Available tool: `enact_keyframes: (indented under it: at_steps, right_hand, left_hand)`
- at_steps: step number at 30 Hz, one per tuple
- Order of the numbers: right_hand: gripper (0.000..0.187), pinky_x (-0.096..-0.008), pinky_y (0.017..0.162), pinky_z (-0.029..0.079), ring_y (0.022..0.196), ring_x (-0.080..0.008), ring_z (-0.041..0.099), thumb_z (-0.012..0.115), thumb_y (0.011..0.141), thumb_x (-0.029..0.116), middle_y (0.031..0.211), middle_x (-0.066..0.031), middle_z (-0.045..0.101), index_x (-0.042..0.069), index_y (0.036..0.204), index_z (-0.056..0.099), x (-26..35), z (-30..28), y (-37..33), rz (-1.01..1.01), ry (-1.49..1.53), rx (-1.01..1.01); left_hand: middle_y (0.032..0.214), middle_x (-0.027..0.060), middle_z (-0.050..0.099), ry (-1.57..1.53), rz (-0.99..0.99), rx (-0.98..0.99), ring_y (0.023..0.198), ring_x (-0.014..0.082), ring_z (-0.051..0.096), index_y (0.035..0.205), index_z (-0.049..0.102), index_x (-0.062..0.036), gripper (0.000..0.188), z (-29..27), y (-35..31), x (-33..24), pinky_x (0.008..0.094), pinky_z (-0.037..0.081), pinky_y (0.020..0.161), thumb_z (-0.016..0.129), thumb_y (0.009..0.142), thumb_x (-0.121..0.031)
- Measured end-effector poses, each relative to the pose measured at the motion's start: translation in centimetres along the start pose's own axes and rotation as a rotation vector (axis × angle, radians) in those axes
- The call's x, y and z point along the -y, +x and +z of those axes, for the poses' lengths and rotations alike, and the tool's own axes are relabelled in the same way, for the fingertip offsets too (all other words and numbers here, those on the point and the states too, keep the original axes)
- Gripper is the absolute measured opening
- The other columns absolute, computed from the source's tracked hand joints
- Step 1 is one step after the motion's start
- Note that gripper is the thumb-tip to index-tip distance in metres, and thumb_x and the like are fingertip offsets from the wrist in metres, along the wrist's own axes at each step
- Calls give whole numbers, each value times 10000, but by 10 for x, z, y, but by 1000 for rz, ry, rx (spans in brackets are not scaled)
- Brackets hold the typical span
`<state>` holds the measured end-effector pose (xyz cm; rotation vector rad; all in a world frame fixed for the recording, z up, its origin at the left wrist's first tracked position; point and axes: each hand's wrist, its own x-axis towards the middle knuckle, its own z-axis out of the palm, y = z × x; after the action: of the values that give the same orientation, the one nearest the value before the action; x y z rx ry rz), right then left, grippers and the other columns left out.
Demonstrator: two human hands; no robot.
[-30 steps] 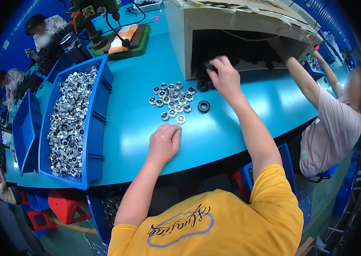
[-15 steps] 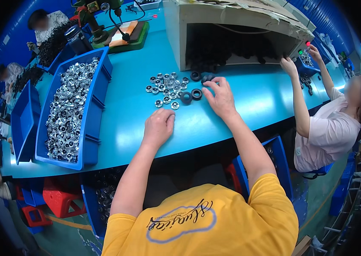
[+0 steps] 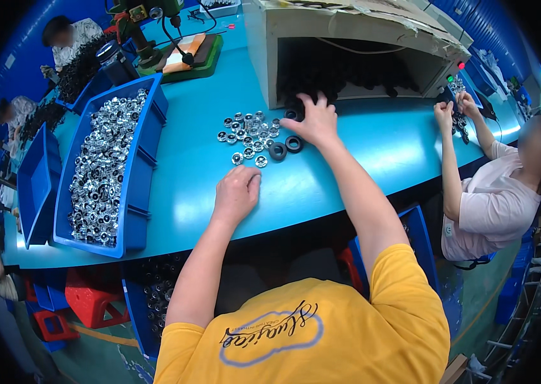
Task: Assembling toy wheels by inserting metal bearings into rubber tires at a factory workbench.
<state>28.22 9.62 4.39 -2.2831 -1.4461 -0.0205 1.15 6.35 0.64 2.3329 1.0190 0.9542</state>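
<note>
The right hand (image 3: 317,121), fingers spread, visibly holding nothing, is just beside black, ring-shaped, rubber-looking parts (image 3: 271,152), probably light, springy, best pinched by their rims; the left hand (image 3: 236,192) curls loosely, contents hidden.

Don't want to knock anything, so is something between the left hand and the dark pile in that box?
Yes: a silver wheel, a black ring, then the right hand in front of the box, all roughly in line.
</note>
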Motion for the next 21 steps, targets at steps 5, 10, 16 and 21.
enact_keyframes:
  at_steps: [5,10,16,21]
  right_hand:
    - [551,-520,1047,500,1296,-485,512,825,744,351,1468,-221,475,212,1257,679,-2,15,19,12,53,-84]
    - [391,-508,971,544,1236,-451,554,808,748,220,1330,-154,544,176,1124,713,-12,8,23,-52,111,-74]
    - [404,-502,975,544,1171,-428,624,765,846,218,1370,-201,574,127,1234,702,8,4,108,-282,230,-421]
    - [328,-458,931,552,1124,-391,667,702,934,187,1298,-215,659,109,1253,711,9,2,152,-309,291,-382]
  left_hand:
    - [881,111,676,-20,-41,49,870,342,679,960,724,-74,68,-4,2,-5,468,552,756,687,904,-79]
    - [830,100,656,-11,-18,26,795,312,665,953,735,-75,59,-4,1,-3,437,534,700,700,906,-80]
    - [869,122,675,-28,-64,68,866,348,678,954,732,-60,68,-8,6,-8,465,551,759,687,907,-79]
    - [823,106,652,-54,-46,36,774,312,658,960,740,-67,65,-7,5,-3,430,532,697,694,915,-78]
